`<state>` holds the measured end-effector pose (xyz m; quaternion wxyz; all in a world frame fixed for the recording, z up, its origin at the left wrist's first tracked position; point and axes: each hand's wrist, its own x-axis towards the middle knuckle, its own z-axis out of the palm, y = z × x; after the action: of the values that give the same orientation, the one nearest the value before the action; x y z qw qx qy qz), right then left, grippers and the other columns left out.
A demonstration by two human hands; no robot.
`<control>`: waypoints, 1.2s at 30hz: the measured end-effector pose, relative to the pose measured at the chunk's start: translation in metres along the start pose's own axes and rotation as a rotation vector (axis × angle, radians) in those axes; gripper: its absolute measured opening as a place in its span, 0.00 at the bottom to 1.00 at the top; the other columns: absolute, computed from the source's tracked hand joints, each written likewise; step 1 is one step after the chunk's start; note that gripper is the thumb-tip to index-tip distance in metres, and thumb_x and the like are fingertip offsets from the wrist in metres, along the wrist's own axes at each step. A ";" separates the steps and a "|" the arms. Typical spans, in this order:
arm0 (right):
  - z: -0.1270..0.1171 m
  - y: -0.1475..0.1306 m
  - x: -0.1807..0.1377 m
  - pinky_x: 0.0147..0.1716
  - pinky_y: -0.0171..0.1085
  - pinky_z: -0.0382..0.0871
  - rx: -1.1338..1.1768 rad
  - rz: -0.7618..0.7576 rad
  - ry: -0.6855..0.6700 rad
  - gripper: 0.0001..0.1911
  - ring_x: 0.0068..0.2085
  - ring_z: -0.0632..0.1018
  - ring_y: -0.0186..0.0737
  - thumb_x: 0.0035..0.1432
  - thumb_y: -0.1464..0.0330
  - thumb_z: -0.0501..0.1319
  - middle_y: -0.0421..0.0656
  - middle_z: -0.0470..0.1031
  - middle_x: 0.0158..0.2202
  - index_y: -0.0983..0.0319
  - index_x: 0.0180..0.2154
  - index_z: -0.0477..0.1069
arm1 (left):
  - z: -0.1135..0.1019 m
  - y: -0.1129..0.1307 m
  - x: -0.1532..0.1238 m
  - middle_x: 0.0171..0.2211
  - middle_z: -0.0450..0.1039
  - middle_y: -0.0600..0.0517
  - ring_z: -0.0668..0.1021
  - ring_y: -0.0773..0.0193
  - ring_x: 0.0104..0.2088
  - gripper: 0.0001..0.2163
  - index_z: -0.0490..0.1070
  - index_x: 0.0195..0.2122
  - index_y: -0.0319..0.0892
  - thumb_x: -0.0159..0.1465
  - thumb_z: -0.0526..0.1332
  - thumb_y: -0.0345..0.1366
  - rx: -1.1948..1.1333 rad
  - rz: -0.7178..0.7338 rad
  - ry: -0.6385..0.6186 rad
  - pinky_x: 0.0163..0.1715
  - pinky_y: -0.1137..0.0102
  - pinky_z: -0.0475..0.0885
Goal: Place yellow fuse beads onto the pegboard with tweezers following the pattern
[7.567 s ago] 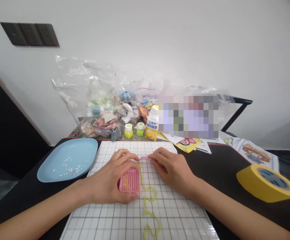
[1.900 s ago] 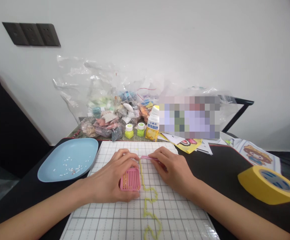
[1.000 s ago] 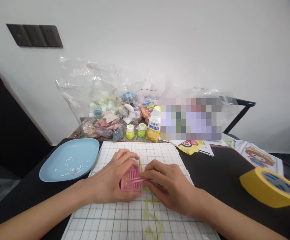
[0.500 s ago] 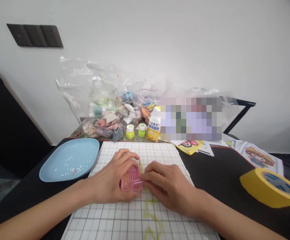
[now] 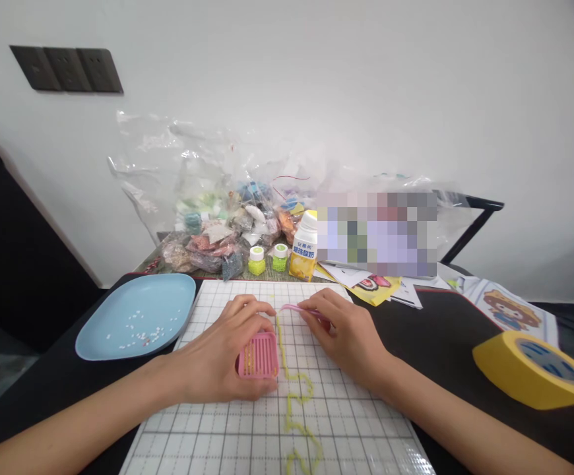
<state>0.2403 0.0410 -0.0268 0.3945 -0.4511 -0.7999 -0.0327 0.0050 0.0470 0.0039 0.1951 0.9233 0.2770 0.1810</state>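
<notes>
My left hand (image 5: 218, 356) curls around a small pink ridged tray (image 5: 258, 355) that holds yellow beads, and keeps it on the white gridded board (image 5: 208, 435). My right hand (image 5: 346, 333) pinches pink tweezers (image 5: 297, 308), whose tip points left at the top of a winding line of yellow beads (image 5: 294, 396) laid on the board. The two hands lie close together, just right and left of that bead line.
A light blue plate (image 5: 136, 315) with scattered small white beads sits at the left. Behind the board are bags of coloured beads (image 5: 218, 241), two small green-capped jars (image 5: 266, 258) and a white-and-yellow bottle (image 5: 303, 245). A yellow tape roll (image 5: 534, 366) and printed sheets (image 5: 507, 307) lie at the right.
My right hand has lifted the tweezers off the pink tray and carried them up and to the right, back to the top of the yellow bead line. The left hand stayed put.
</notes>
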 end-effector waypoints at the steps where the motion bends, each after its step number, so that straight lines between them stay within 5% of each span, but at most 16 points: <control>1: 0.001 0.000 0.000 0.23 0.30 0.63 -0.005 0.002 -0.010 0.11 0.23 0.70 0.29 0.66 0.65 0.54 0.41 0.74 0.31 0.61 0.37 0.74 | 0.000 0.000 0.000 0.52 0.63 0.45 0.61 0.46 0.55 0.21 0.65 0.45 0.44 0.55 0.70 0.43 0.001 -0.001 -0.005 0.53 0.51 0.64; 36: 0.004 0.002 0.001 0.23 0.31 0.62 -0.071 -0.031 -0.048 0.13 0.28 0.75 0.34 0.66 0.65 0.52 0.43 0.75 0.33 0.61 0.38 0.74 | -0.001 0.001 0.000 0.53 0.62 0.45 0.60 0.45 0.56 0.20 0.64 0.45 0.46 0.55 0.69 0.43 -0.005 -0.023 -0.021 0.53 0.48 0.64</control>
<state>0.2385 0.0447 -0.0293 0.3583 -0.4528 -0.8145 -0.0565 0.0054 0.0464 0.0057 0.2023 0.9214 0.2851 0.1698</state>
